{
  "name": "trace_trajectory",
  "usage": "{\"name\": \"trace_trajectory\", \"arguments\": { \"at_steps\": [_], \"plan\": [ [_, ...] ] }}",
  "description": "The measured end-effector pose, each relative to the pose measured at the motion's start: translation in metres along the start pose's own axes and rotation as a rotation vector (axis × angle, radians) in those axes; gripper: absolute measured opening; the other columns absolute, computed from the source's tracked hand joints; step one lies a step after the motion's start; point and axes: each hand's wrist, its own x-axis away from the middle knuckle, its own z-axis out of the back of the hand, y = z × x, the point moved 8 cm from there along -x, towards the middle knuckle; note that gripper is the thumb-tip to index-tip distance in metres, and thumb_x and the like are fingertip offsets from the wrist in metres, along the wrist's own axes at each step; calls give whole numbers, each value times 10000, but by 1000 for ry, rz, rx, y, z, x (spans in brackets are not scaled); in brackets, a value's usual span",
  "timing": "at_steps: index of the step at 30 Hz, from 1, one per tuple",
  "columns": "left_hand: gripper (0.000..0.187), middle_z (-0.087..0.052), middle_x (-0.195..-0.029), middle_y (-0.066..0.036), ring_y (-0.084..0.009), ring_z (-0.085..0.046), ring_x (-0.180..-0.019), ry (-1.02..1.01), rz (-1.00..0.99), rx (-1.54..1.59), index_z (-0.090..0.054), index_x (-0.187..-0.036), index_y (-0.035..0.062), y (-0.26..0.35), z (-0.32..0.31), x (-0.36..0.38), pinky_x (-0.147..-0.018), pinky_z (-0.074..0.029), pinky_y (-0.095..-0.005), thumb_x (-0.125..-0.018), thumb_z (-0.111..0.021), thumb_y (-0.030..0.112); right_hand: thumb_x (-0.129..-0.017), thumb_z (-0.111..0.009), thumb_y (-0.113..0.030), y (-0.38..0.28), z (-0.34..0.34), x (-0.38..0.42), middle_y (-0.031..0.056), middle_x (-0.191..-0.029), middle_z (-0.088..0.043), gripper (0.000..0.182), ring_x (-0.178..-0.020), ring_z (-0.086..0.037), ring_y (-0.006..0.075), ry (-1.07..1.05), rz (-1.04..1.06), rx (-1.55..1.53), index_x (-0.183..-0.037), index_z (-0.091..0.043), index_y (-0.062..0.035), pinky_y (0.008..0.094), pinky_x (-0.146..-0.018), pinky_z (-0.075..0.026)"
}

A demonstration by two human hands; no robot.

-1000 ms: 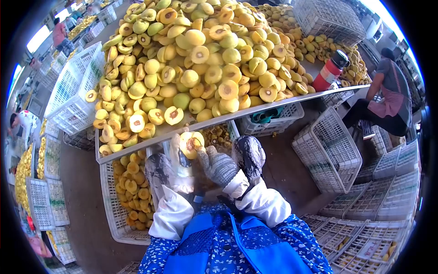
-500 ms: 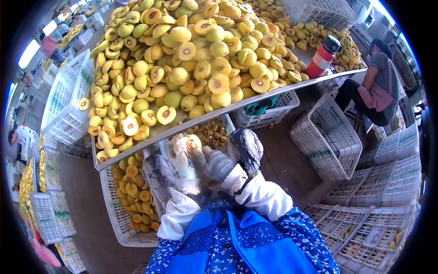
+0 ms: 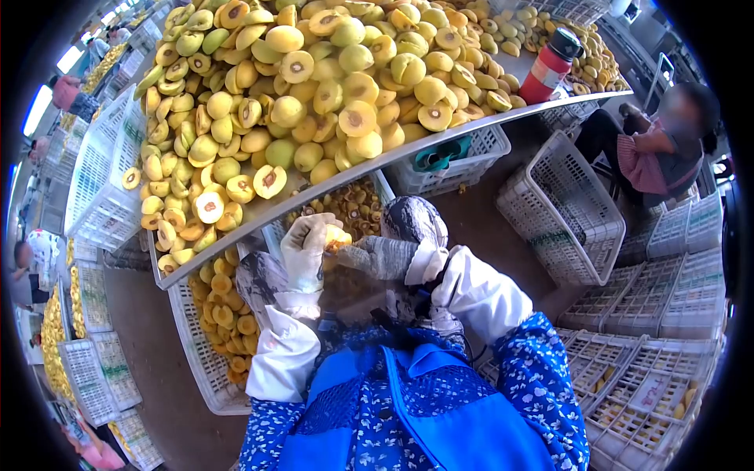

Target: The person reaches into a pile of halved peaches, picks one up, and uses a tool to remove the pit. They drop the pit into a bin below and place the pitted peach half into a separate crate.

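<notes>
My left hand [image 3: 305, 247], in a pale glove, is closed around a yellow peach half [image 3: 338, 237] above my lap. My right hand [image 3: 381, 257], in a grey knitted glove, is curled with its fingertips against that fruit. Whatever lies inside the right fingers is hidden. Just beyond my hands, under the table edge, a crate contains brown peach stones [image 3: 360, 206]. A heap of halved yellow-green peaches [image 3: 314, 86] covers the table in front of me, several with stones still showing.
The metal table edge [image 3: 314, 192] runs across in front. A crate of pitted halves [image 3: 192, 337] stands at my left knee. A red bottle [image 3: 547, 71] is on the table. A white crate [image 3: 561, 212] and a seated person [image 3: 660, 149] are to the right, with stacked crates [image 3: 636, 385] nearer.
Both hands have lifted and come apart slightly at the wrists, with the fruit still between them. The view has shifted a little. The seated person at right has turned and raised an arm.
</notes>
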Motion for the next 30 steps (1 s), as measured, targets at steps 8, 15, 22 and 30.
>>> {"name": "trace_trajectory", "arguments": {
  "at_steps": [8, 15, 22, 30],
  "plan": [
    [176, -656, -869, -164, -208, -645, -735, -93, 31, 187, -613, -907, -47, 0, -6, 2, -679, -546, -313, -849, -599, 119, -946, -467, -363, -10, -24, 19, 33, -713, -606, 330, -515, -530, 70, -116, -230, -987, -985, -632, -79, 220, -417, -375],
    [197, -652, -859, -183, -221, -644, -716, -5, 74, 281, -610, -903, -45, -10, 0, 6, -648, -556, -332, -848, -612, 144, -897, -511, -449, 11, -19, 5, 77, -687, -593, 423, -580, -538, 150, 188, -60, -343, -952, -642, -50, 279, -519, -399],
    [204, -659, -816, -158, -194, -643, -692, 70, 189, 224, -616, -928, -49, -21, 9, 11, -641, -552, -309, -855, -606, 140, -950, -447, -308, 16, -30, 1, 155, -768, -606, 359, -661, -587, 200, 182, 356, 192, -1109, -587, -18, 332, -584, -464],
    [271, -653, -801, -148, -195, -645, -664, -83, 189, 184, -602, -946, -52, -6, -11, 14, -620, -557, -288, -870, -587, 207, -893, -474, -526, 22, -34, 17, 14, -688, -579, 511, -634, -514, 108, 1, -350, -399, -920, -661, -50, 265, -558, -423]
  ]
}}
